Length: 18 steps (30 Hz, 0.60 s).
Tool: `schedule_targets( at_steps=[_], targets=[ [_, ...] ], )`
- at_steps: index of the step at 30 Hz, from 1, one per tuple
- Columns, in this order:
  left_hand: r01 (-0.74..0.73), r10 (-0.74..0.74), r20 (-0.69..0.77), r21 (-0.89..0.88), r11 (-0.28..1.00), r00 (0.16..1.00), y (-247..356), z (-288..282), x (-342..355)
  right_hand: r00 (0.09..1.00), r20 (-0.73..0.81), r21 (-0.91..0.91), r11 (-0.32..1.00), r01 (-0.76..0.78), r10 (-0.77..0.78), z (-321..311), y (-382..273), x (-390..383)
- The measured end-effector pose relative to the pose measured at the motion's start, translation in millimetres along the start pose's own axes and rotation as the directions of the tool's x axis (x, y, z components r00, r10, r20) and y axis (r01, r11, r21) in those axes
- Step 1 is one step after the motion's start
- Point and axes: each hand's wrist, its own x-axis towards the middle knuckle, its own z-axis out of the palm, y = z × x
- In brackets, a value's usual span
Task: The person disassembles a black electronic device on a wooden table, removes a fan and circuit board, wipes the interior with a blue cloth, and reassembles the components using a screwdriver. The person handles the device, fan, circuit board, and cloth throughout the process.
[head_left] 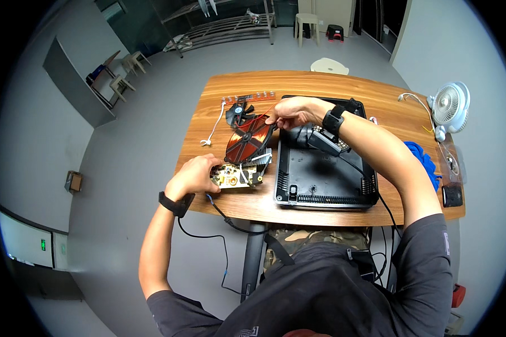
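My left hand (pixel 195 173) grips the left end of a tan circuit board (pixel 229 177), which bears a small copper ring and a metal heatsink. Just above the board, a round copper coil (pixel 243 141) on a black spoked frame leans tilted. At its upper right rim, the fingers of my right hand (pixel 292 113) are closed on the coil, a thin red wire running close by. A small black fan (pixel 240 114) lies behind the coil. Beneath my right forearm sits an open black housing (pixel 326 182) with vent slots; the forearm and a black strapped device hide part of it.
A narrow red board (pixel 247 98) and a white cable (pixel 212 130) lie at the far left of the wooden table (pixel 343 84). To the right are a blue cloth (pixel 423 162), a white desk fan (pixel 450 106) and a black flat case (pixel 452 196). Black cables hang over the near edge.
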Motion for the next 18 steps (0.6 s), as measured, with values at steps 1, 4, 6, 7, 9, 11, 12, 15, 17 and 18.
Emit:
schedule_targets(
  at_steps=[1, 4, 6, 7, 9, 11, 12, 15, 17, 18],
  targets=[
    [-0.004, 0.005, 0.015, -0.015, 1.000, 1.000, 6.5, -4.8, 1.6, 0.999, 0.031, 0.060, 0.998, 0.011, -0.013, -3.8, 0.7, -5.0],
    [-0.035, 0.036, 0.036, -0.030, 0.999, 0.999, 19.1, -12.6, 10.0, 0.998, -0.035, -0.032, 0.998, 0.045, -0.046, -16.2, 1.5, -24.8],
    [-0.074, 0.075, 0.038, -0.026, 0.997, 0.996, 25.1, -15.3, 15.5, 0.996, -0.046, 0.029, 0.996, 0.082, -0.080, -18.7, 2.4, -35.3],
    [-0.100, 0.101, 0.036, -0.023, 0.995, 0.994, 28.0, -16.4, 17.9, 0.994, -0.041, 0.052, 0.994, 0.100, -0.098, -19.6, 1.8, -41.2],
    [-0.141, 0.142, 0.040, -0.036, 0.989, 0.989, 34.2, -19.2, 23.4, 0.991, -0.084, 0.044, 0.993, 0.110, -0.107, -22.9, 2.3, -55.0],
    [-0.170, 0.174, 0.050, -0.069, 0.983, 0.984, 41.1, -22.6, 29.7, 0.990, -0.083, 0.074, 0.990, 0.117, -0.111, -32.4, 6.4, -65.3],
    [-0.182, 0.186, 0.054, -0.058, 0.982, 0.981, 46.4, -25.1, 31.9, 0.990, -0.083, 0.089, 0.989, 0.121, -0.113, -37.2, 9.4, -71.0],
    [-0.204, 0.207, 0.070, -0.041, 0.978, 0.976, 60.7, -29.1, 37.7, 0.983, -0.104, 0.154, 0.974, 0.164, -0.149, -43.4, 14.4, -91.5],
    [-0.214, 0.218, 0.088, -0.044, 0.976, 0.972, 68.0, -30.1, 45.0, 0.980, -0.108, 0.158, 0.971, 0.180, -0.164, -52.6, 18.7, -103.6],
    [-0.233, 0.236, 0.078, -0.049, 0.971, 0.969, 72.5, -30.6, 47.9, 0.979, -0.128, 0.170, 0.969, 0.178, -0.158, -56.0, 21.7, -109.2]
  ],
)
